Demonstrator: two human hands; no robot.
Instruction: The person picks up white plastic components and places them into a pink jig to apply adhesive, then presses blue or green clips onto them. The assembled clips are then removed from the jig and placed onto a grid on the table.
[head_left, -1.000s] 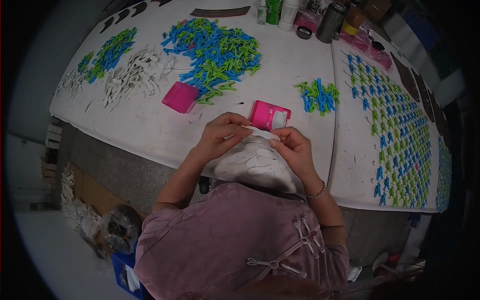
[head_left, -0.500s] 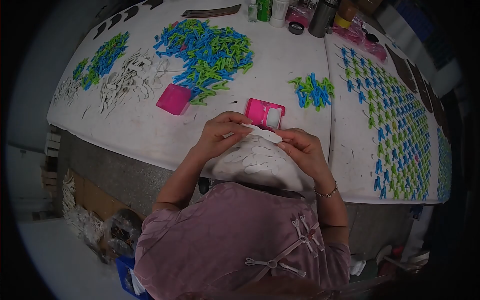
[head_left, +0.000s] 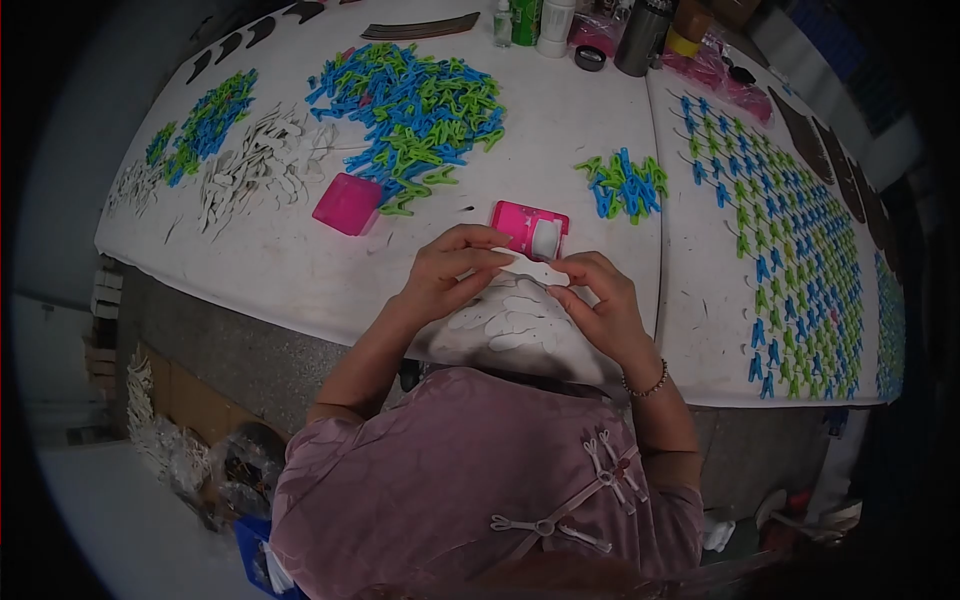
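Observation:
Between my two hands a thin white cut-out piece with a wavy edge (head_left: 530,268) is stretched sideways. My left hand (head_left: 455,268) pinches its left end with thumb and fingers. At the right end my right hand (head_left: 598,298) grips it the same way. Just beyond the fingers sits an open pink box (head_left: 515,220) with something white and rounded in it. Below the hands, near the table edge, lies a loose pile of similar white pieces (head_left: 520,320). A pink lid-like box (head_left: 348,204) rests to the left.
A big heap of blue and green clothespins (head_left: 420,105) lies at the back left, a small cluster (head_left: 625,185) right of centre. Rows of clipped clothespins (head_left: 790,250) cover the right table. White strips (head_left: 255,165) lie left. Bottles and a dark flask (head_left: 645,38) stand at the back.
The white piece has shifted slightly and now appears more curled toward me between the fingers. Both hands keep their pinch and have moved only a little.

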